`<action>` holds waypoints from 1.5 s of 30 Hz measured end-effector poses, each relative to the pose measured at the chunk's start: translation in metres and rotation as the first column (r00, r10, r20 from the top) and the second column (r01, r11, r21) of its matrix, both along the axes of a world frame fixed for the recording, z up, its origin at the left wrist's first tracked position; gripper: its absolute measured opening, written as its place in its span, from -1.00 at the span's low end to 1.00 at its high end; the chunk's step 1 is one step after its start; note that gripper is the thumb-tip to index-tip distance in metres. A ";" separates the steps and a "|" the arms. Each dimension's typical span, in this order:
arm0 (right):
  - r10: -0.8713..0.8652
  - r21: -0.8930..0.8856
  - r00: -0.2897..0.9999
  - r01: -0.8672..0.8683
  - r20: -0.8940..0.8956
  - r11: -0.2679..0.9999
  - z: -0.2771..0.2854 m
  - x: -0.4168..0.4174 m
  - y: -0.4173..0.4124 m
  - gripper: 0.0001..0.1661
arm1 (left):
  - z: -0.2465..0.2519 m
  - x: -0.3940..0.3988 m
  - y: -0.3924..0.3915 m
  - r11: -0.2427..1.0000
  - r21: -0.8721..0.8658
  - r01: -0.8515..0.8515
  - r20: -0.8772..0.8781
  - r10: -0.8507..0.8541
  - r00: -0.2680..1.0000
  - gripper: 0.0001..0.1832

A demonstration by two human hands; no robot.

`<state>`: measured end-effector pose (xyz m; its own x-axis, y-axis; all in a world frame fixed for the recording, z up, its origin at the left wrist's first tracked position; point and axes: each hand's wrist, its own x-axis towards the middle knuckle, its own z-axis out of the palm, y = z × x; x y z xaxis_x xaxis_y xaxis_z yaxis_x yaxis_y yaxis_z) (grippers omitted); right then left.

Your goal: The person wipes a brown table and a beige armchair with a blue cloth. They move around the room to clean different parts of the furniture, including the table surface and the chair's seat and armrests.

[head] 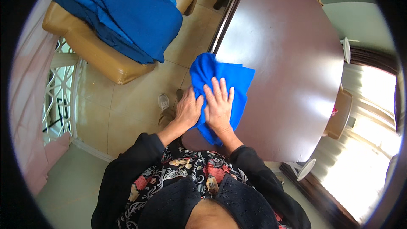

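A bright blue cloth (240, 79), folded and creased, lies over the near left edge of a glossy reddish-brown table (286, 79). Part of it hangs past that edge. My right hand (219, 106) rests flat on the cloth, fingers extended and slightly spread. Along the cloth's left side, my left hand (188, 109) grips the bunched edge. Its fingertips are partly hidden by the hand and the fabric.
Left of the table stands a tan padded seat (105, 60) piled with larger blue fabric (127, 16). A pink curtain (31, 101) and white lattice (58, 101) border the left. A tan chair (340, 114) stands beyond the table's right edge. Bright sunlight falls at far right.
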<state>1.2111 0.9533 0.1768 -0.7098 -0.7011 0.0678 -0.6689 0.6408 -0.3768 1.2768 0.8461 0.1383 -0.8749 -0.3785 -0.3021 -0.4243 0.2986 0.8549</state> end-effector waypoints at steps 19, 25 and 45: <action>-0.226 0.008 0.943 0.235 -0.244 0.972 -0.020 -0.119 -0.051 -0.35 | -0.083 -0.141 -0.038 0.864 0.504 -0.026 -0.016 0.040 0.999 -0.26; -0.221 0.007 0.954 0.227 -0.204 0.974 -0.012 -0.115 -0.058 -0.29 | -0.051 -0.099 -0.054 0.996 -0.093 -0.005 0.116 0.016 0.993 -0.33; -0.660 0.167 0.737 0.676 -0.146 0.718 0.003 -0.001 -0.022 -0.30 | 0.014 -0.149 -0.048 0.957 -0.136 0.256 -0.243 -0.283 0.928 -0.10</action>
<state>1.2098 0.9317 0.1800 -0.9973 -0.0501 0.0531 -0.0581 0.9850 -0.1625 1.1283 0.7982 0.1520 -0.9906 -0.1342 -0.0256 -0.0852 0.4604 0.8836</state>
